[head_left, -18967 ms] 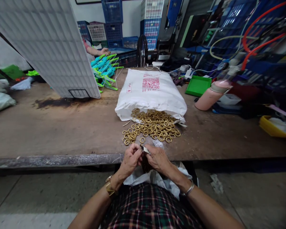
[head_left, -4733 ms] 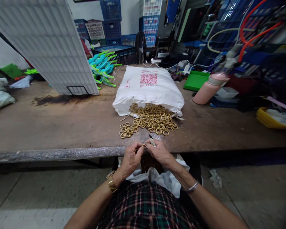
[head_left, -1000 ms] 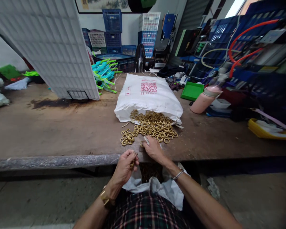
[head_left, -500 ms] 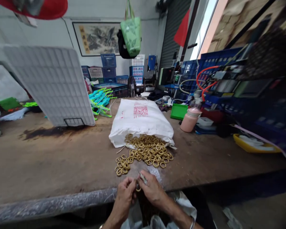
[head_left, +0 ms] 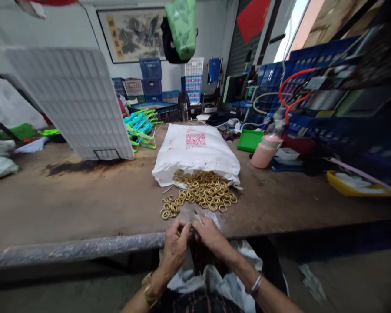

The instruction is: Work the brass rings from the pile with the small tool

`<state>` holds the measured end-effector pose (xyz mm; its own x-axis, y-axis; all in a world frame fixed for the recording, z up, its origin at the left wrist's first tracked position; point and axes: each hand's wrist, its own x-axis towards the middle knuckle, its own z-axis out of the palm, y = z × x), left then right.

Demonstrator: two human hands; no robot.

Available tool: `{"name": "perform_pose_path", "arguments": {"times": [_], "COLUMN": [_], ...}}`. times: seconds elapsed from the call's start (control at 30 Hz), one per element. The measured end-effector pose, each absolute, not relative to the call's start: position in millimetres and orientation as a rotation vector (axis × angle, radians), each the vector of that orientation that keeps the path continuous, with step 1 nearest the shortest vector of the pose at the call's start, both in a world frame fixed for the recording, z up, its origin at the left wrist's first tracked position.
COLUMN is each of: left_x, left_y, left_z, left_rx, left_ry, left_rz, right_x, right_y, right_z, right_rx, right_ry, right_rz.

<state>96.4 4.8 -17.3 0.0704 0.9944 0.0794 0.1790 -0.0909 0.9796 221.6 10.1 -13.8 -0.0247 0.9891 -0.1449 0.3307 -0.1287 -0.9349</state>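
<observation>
My left hand (head_left: 176,245) is closed at the table's front edge, its thumb and fingers pinched on a gold-coloured ring that shows only as a small bit of edge. Close against it, my right hand (head_left: 211,234) is closed around a slim, pale tool (head_left: 198,218) with a dark pointed tip that points up and away from me. The fingertips of both hands nearly meet, and they hide most of what lies between them. Just beyond, a heap of gold-coloured rings (head_left: 208,191) spills from the mouth of a white woven sack (head_left: 198,154), with a smaller cluster of rings (head_left: 170,207) at its left.
A white wire-grid panel (head_left: 74,104) stands upright on the left of the brown table (head_left: 94,200). Green and turquoise hangers (head_left: 143,128) lie behind it. At right are a pink bottle (head_left: 265,150), a green tray (head_left: 250,140) and a yellow tray (head_left: 355,184).
The view has tipped downward, so the table and sack sit higher in the picture. Between my hands, the ring that showed below the fingers is now mostly covered by my left hand.
</observation>
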Motion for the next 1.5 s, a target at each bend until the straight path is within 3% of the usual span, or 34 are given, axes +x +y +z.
{"name": "perform_pose_path", "arguments": {"times": [0.17,0.6,0.73,0.9,1.5], "left_x": [98.4,101.2,100.3,99.8,95.2], "left_y": [-1.1,-5.1,-5.8,-4.6,-3.1], "left_z": [-11.9,-13.5,-14.6,-13.9,-16.4], "left_rx": [1.471,1.073,0.947,0.88,1.052], "left_ry": [1.209,1.123,1.065,1.062,1.097], "left_rz": [1.131,0.902,0.913,0.96,0.99], "right_x": [223.1,229.1,231.0,234.8,230.4], "right_y": [4.8,11.0,10.6,3.8,-0.5], "right_z": [-13.6,-13.2,-14.7,-17.6,-14.1], "right_rx": [-1.446,-1.469,-1.5,-1.637,-1.718], "right_ry": [-1.168,-1.566,-1.558,-1.867,-2.278], "right_rz": [1.467,0.944,0.948,0.678,0.625]}}
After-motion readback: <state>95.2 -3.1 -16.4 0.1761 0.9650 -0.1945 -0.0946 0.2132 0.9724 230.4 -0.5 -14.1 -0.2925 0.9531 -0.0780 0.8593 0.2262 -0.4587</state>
